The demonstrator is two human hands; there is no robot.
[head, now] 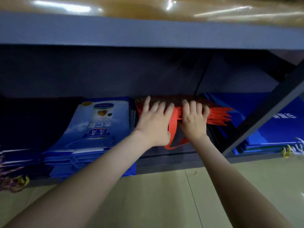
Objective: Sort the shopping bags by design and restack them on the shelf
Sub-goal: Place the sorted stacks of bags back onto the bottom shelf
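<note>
Both forearms reach up from the bottom of view, bare, meeting at the lower shelf. Left hand (154,122): fingers straight and splayed, lying flat on top of the red bag stack (218,114), thumb down at its near edge; pressing, not gripping. Right hand (194,120): fingers bent over the stack's near edge, tips on top, so it grips the bundle; thumb hidden. Between the two hands a red handle loop (173,127) hangs down off the front of the stack toward the shelf lip. Red stack lies flat mid-shelf, its far-right edges fanned out and ragged. Just left of it, touching or nearly so, a pile of pale-blue printed bags (92,127), top bag showing a tin picture and white lettering, blue rope handles trailing forward. Farther left, a dark pile (24,122), hard to read in shadow, with tangled purple and yellow cords (14,181) spilling over the front. Right of the red stack, behind a dark diagonal brace (263,116), sits a pile of plain deep-blue bags (271,132) with white print, yellow cord ends (287,151) at its front. Grey shelf lip (164,163) below; grey upper shelf board (148,33) above, carrying something under glossy plastic wrap (164,9). Pale tiled floor (164,198) underneath.
</note>
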